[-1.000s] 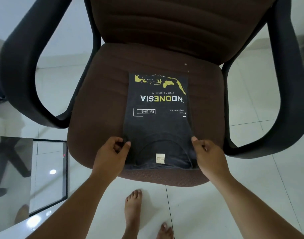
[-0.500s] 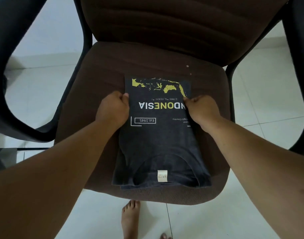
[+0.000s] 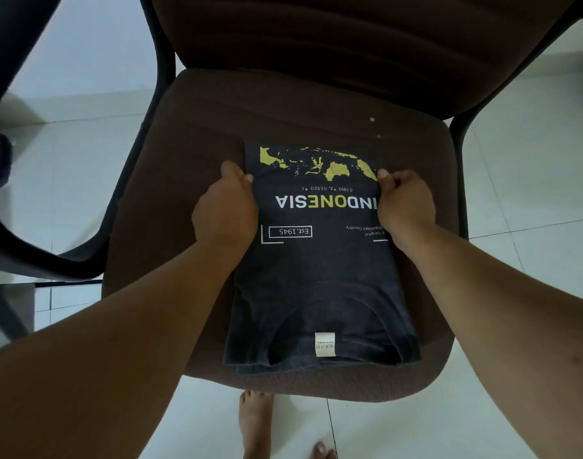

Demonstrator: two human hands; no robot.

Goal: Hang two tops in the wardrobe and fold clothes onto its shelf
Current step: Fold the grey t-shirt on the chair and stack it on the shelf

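A dark grey T-shirt (image 3: pixel 316 276) lies folded into a narrow strip on the brown seat of a chair (image 3: pixel 184 144). Its print shows a yellow map and the word INDONESIA, upside down to me, and its collar with a white label lies at the near edge. My left hand (image 3: pixel 225 207) grips the shirt's left edge near the far end, fingers curled at the fold. My right hand (image 3: pixel 404 207) pinches the right edge at the same height. No wardrobe shows in this view.
The chair has a brown backrest (image 3: pixel 349 34) and black armrests, one at the left (image 3: pixel 25 226) and one at the right. White floor tiles (image 3: pixel 531 193) surround it. My bare feet (image 3: pixel 255 422) stand just under the seat's front edge.
Both hands slid from the collar end along the shirt's side edges to its far end. The camera came closer over the seat.
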